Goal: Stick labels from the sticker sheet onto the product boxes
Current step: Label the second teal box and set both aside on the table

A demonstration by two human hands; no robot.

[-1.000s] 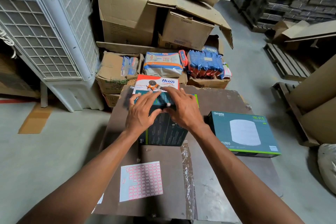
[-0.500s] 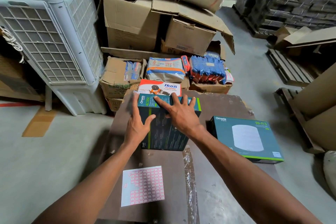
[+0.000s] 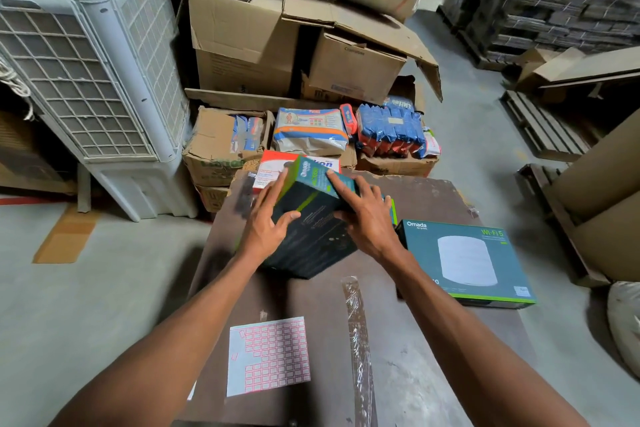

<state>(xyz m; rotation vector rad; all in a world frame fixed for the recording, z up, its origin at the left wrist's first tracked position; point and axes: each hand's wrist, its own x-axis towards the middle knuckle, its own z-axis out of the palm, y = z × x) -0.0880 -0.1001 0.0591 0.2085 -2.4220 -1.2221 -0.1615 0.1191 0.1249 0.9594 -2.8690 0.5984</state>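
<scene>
A dark teal product box is tilted and turned above the brown table. My left hand grips its left edge, fingers along the side and thumb on the dark face. My right hand holds its right edge, with the index finger reaching onto the teal end panel. The sticker sheet, white with a grid of red-framed labels, lies flat at the table's near left. A second teal Omada box lies flat on the right of the table, untouched.
A red-and-white Ikon box sits at the table's far edge, partly hidden by the held box. Cardboard cartons and packaged goods crowd the floor beyond. An air cooler stands left. Clear tape runs down the tabletop.
The dark teal box lay flat under both hands. Now it is raised, tilted and rotated, with both hands gripping its edges.
</scene>
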